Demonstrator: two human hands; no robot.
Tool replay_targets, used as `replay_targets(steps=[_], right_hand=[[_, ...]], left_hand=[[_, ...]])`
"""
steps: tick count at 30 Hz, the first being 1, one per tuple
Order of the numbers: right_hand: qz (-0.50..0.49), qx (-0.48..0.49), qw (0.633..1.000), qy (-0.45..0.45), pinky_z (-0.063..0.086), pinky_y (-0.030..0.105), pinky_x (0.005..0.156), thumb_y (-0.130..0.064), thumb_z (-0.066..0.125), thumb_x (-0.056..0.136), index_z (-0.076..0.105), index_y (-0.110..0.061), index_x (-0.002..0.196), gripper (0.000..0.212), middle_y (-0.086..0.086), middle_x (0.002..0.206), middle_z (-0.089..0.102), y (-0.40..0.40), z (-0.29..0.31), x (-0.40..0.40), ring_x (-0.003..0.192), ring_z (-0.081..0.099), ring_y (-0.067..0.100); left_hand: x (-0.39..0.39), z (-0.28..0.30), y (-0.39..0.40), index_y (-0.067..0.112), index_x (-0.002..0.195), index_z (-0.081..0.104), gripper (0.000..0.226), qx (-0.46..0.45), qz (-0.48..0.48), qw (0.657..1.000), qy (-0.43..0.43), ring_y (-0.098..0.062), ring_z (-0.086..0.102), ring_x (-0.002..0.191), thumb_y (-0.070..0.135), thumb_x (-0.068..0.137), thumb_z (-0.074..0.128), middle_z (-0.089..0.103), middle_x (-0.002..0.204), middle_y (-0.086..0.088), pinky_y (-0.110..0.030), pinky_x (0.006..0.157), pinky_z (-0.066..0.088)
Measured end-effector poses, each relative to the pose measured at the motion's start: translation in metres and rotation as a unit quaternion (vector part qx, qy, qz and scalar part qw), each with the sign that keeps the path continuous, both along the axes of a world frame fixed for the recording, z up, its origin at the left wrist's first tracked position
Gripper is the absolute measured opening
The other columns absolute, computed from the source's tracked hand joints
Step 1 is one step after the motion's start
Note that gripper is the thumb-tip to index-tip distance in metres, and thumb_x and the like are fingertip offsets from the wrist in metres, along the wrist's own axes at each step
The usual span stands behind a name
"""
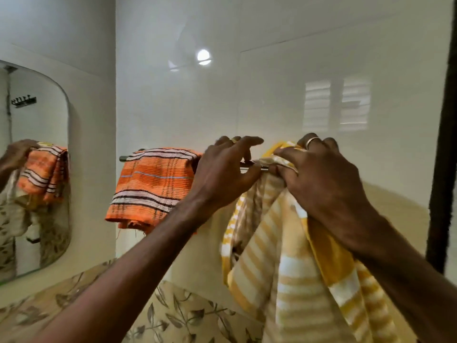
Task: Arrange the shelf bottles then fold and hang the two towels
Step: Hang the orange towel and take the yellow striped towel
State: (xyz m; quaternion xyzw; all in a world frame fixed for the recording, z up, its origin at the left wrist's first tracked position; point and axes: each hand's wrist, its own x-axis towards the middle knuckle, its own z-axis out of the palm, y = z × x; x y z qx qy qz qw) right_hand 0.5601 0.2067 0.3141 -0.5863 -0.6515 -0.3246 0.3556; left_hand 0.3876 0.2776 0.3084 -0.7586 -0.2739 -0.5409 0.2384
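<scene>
An orange striped towel (pixel 153 179) hangs folded over the left part of a metal towel rail (pixel 123 158) on the white wall. A yellow and white striped towel (pixel 291 268) drapes over the rail's right part and hangs down long and bunched. My right hand (pixel 321 174) grips the yellow towel's bunched top at the rail. My left hand (pixel 222 169) curls round the rail between the two towels, fingers above it and thumb below, with the thumb tip against the yellow towel's edge. No shelf or bottles are in view.
A mirror (pixel 37 169) on the left wall reflects the orange towel and a hand. A leaf-patterned surface (pixel 185 315) runs below the rail. A dark vertical frame (pixel 442 144) stands at the right edge.
</scene>
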Motion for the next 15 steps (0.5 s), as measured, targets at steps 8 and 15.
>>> replay_targets(steps=[8,15], right_hand=[[0.167,0.159,0.973,0.021,0.058,0.039,0.068,-0.016,0.059,0.091,0.073,-0.017,0.124,0.036,0.015,0.113,0.068,-0.004,-0.03,0.039,0.092,0.066,0.036],[0.307,0.111,0.941,0.092,0.051,0.025,0.081,-0.012,0.062,0.091,0.071,-0.011,0.126,0.037,0.014,0.111,0.071,-0.022,-0.068,0.066,0.091,0.072,0.028]], left_hand=[[0.022,-0.019,-0.028,0.03,0.122,0.07,0.035,-0.001,0.016,0.999,-0.036,-0.015,0.061,0.101,0.035,0.088,0.071,0.071,0.112,0.004,-0.04,0.08,0.051],[0.052,-0.049,-0.071,0.013,0.11,0.075,0.027,-0.064,-0.085,0.987,-0.12,-0.016,0.065,0.103,0.024,0.085,0.075,0.065,0.115,-0.003,-0.029,0.073,0.055]])
